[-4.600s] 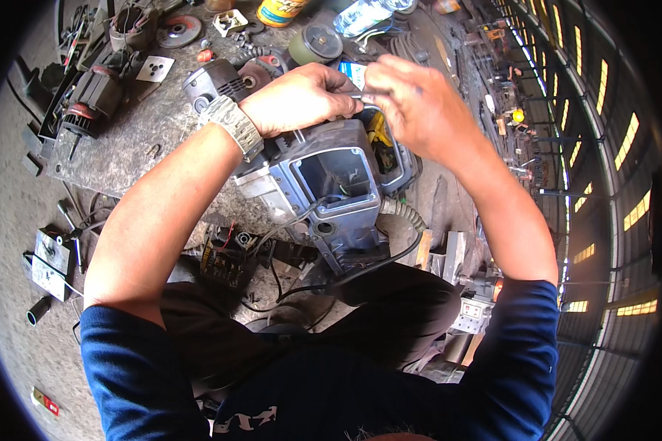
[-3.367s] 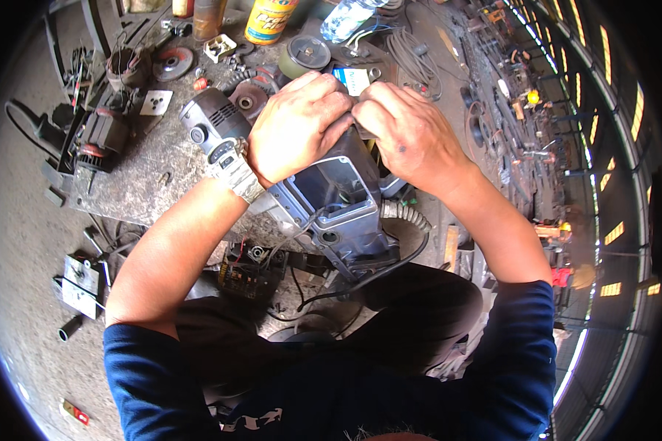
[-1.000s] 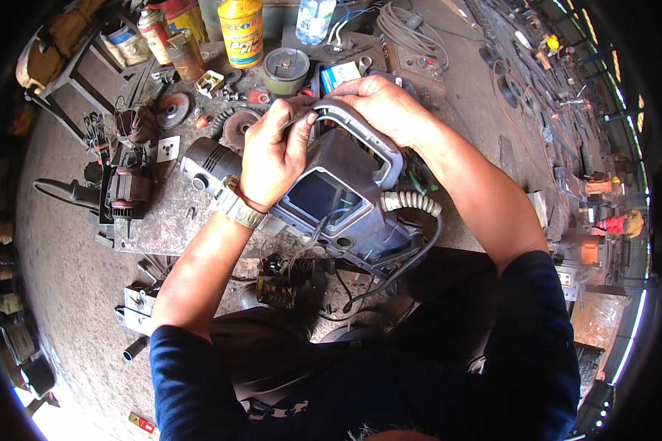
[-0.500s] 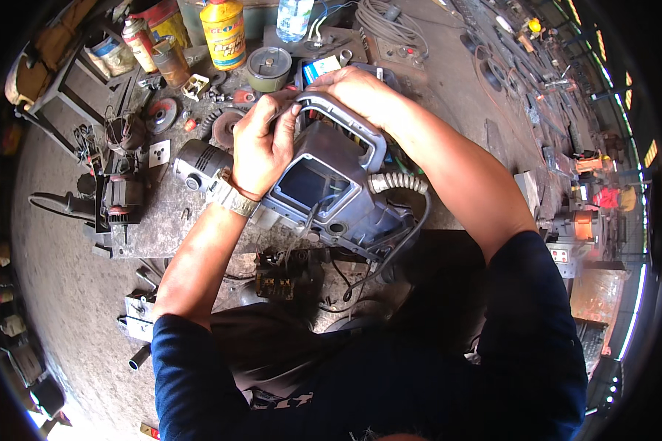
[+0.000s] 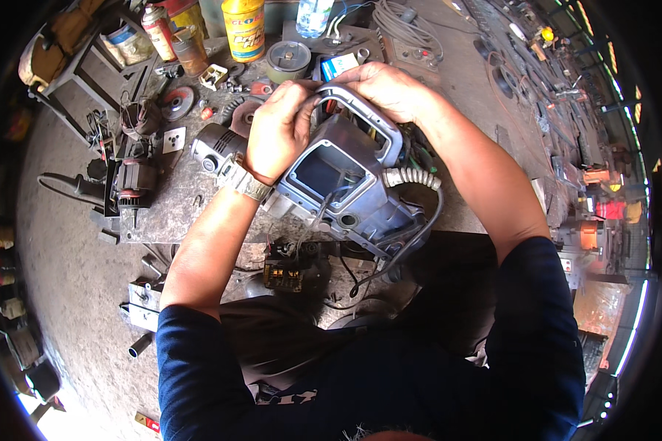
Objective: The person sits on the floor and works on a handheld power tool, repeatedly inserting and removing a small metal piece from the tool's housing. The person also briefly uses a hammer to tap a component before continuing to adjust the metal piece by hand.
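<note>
Power-tool housing [image 5: 360, 198], grey and open on its upper face, lies tilted at the near edge of the stained work table [image 5: 171, 220], close to the person's knees. Its loop handle [image 5: 377, 120] arches along the far right side. The left hand [image 5: 278, 128], with a wristwatch [image 5: 244, 180] above it, has its fingers curled around the handle's left end. The right hand [image 5: 386, 92] lies against the outer side of that end, fingers bent (their tips are hidden, so I cannot tell how firmly they grasp). A ribbed cable sleeve [image 5: 412, 178] juts from the housing's right side. Beyond the hands are a lidded green container [image 5: 287, 60], a yellow bottle [image 5: 243, 33] and a clear plastic bottle [image 5: 314, 18]; a grinding disc [image 5: 176, 103] lies farther left.
</note>
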Tool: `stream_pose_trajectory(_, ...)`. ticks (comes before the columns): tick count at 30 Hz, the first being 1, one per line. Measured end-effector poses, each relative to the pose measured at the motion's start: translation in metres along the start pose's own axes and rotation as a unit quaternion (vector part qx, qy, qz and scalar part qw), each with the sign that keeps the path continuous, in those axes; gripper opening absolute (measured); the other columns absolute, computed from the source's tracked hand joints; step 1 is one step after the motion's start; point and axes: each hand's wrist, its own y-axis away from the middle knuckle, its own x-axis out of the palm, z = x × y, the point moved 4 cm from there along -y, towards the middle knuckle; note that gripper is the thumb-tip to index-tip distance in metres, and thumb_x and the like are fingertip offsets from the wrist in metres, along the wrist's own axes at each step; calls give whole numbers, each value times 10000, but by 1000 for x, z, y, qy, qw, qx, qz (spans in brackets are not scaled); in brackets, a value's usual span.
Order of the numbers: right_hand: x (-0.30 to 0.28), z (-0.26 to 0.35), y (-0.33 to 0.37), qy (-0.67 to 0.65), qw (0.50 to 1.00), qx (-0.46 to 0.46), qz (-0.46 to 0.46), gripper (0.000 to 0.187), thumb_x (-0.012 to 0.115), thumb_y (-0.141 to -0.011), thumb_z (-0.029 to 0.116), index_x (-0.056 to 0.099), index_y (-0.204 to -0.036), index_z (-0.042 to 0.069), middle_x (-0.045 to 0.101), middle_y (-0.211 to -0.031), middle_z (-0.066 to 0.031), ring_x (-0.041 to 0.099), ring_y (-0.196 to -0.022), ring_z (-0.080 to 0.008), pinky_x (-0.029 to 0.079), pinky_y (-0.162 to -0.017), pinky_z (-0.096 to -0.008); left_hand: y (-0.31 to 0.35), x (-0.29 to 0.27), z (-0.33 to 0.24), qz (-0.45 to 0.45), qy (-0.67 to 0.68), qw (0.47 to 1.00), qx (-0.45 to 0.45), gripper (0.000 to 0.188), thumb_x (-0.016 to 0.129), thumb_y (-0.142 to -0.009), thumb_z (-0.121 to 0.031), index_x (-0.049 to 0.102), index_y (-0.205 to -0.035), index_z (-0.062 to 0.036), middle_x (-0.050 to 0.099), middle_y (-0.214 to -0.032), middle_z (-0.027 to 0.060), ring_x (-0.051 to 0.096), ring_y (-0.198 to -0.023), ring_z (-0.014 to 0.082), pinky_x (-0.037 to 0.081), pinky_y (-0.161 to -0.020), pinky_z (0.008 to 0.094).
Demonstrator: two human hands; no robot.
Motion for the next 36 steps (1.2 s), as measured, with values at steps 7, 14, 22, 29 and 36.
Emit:
stream_pose_trajectory(7, 7, 3, 4, -6, 1000, -14, -3, 295, 590, -1041, 37, 744, -1290, -2, 787, -993, -73, 710, -804, -103, 586, -712, -243, 2, -3, 0, 12, -69, 995, 66, 189, 735, -881, 50, 669, -1044, -17, 729, -1155, 124, 736, -961, 360, 620, -783, 417)
stream_pose_trajectory(14, 3, 12, 1, 50, 999, -16, 12, 301, 604, -1045, 41, 715, -1318, -20, 794, -1061, -94, 743, -922, -139, 614, -831, -276, 1, -2, -7, -3, -72, 996, 54, 188, 728, -883, 78, 657, -1034, -9, 719, -1134, 153, 740, -954, 362, 605, -794, 408)
stream_pose_trajectory(22, 14, 22, 5, 160, 984, -4, -77, 240, 690, -1052, 163, 768, -1204, -5, 798, -965, -78, 720, -808, -105, 581, -682, -256, 7, 4, 5, -24, -23, 998, 50, 153, 725, -924, 78, 647, -1028, -3, 755, -1083, 153, 751, -956, 344, 598, -820, 392)
stream_pose_trajectory(29, 3, -4, -17, 82, 994, 16, -68, 215, 674, -1052, 190, 800, -1123, 31, 792, -911, -53, 709, -764, -99, 573, -687, -263, 8, 7, 3, -37, -23, 998, 43, 156, 735, -915, 76, 656, -1017, -11, 766, -1084, 153, 762, -918, 330, 603, -789, 388)
stream_pose_trajectory(36, 7, 7, 5, 88, 992, 23, -87, 245, 691, -1037, 178, 782, -1178, -1, 784, -952, -68, 708, -785, -104, 581, -675, -255, 10, 10, 7, -28, -7, 1000, -1, 89, 705, -976, 15, 686, -1058, -13, 785, -1090, 136, 779, -895, 298, 601, -779, 356)
